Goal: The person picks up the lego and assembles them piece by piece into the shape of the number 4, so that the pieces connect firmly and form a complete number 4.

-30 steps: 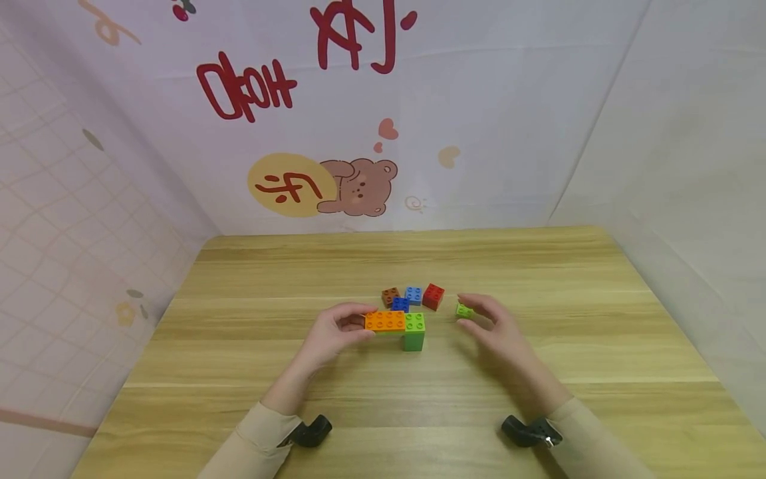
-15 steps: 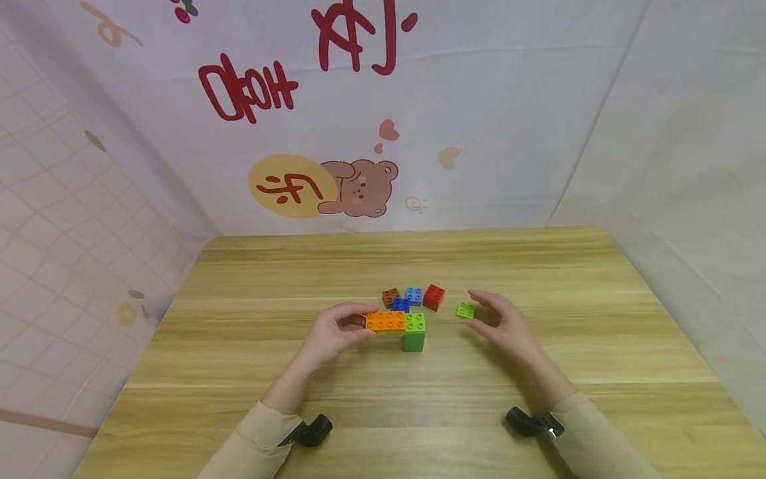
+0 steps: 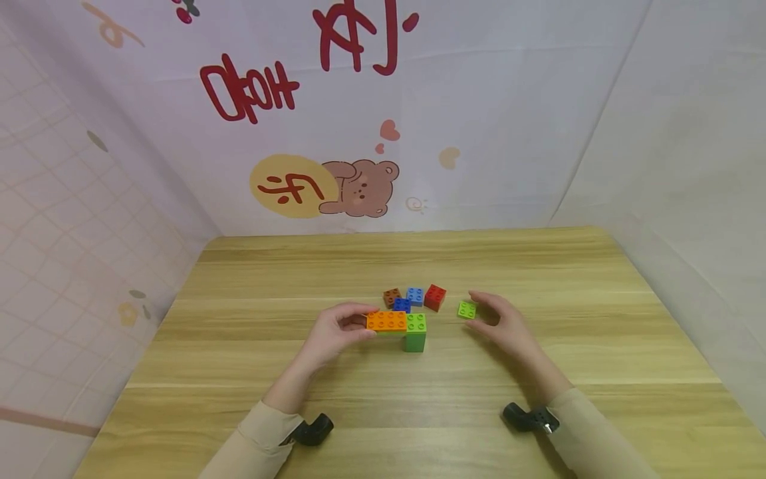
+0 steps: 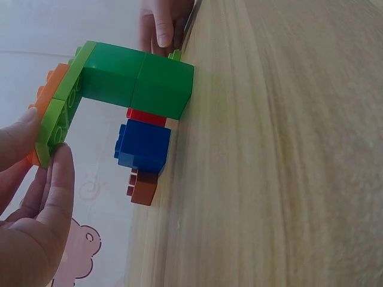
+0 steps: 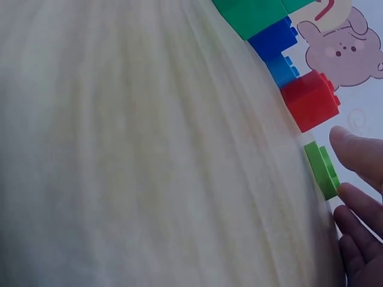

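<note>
My left hand pinches the left end of an orange toy building brick and the light green layer beneath it, thumb on one side and fingers on the other. That end juts out like an arm from the top of two stacked dark green bricks standing on the table. To the right, my right hand is held with thumb and fingers apart beside a small flat light green brick. The brick lies studs up on the table, fingertips right at its edge in the right wrist view.
Behind the built piece lie a brown brick, a dark blue brick, a light blue brick and a red brick, close together on the wooden table. A printed cloth hangs behind the table.
My right hand has drawn back slightly to the right, its fingers spread wider, so the small light green brick shows whole. My left hand keeps its hold on the built piece.
</note>
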Demonstrator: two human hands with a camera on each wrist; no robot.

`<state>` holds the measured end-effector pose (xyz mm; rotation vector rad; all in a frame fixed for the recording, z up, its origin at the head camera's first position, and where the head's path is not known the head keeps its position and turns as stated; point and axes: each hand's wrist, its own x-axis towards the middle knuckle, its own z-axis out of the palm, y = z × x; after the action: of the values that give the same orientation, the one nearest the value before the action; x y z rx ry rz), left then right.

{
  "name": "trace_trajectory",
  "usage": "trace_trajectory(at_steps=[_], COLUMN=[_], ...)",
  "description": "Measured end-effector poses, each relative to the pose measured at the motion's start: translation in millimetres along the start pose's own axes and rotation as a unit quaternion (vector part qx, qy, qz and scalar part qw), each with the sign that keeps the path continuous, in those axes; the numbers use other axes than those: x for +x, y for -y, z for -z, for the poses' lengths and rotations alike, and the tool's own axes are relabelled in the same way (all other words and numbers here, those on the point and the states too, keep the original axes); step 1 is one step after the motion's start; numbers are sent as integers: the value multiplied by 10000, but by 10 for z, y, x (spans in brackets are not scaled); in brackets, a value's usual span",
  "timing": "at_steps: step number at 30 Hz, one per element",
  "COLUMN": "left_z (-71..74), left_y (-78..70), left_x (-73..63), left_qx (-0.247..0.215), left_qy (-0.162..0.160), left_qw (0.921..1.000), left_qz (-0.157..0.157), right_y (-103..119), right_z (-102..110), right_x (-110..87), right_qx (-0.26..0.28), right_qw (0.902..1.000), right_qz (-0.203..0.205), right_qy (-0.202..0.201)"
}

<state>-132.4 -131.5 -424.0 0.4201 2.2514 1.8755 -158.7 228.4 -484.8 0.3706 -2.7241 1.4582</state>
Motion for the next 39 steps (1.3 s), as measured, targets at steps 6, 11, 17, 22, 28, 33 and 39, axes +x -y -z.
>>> trace_trajectory(at_steps=[6,11,17,22,28,33,39], left_z=[-2,1,-4,-6,-7,-9,-12], left_y=[-3,5,14,19,22,12,-3], left_x=[1,1,7,11,12,3,2], left_qx=[-82,-98,-120,-99,-99,-91,-80], left_qy=[27,31,40,50,56,59,61], left_qw=[9999,9999,9999,9999,9998,9997,9998], left_qz=[-72,-102,-113,-131,-163,-219,-163], right_y=[-25,-34,-46,-40,-27,-38,7], right_z=[4,-4,-17,-26,-34,-33,-18], right_x=[1,14,47,50,39,24,-44], right_qx=[102,10,-436,-746,-809,-808,-702], right_qw=[9999,10000,9985,9961,9955,9950,9958], right_qz=[-14,34,318,452,443,546,576], right_qy=[8,-23,-61,-145,-199,-201,-152])
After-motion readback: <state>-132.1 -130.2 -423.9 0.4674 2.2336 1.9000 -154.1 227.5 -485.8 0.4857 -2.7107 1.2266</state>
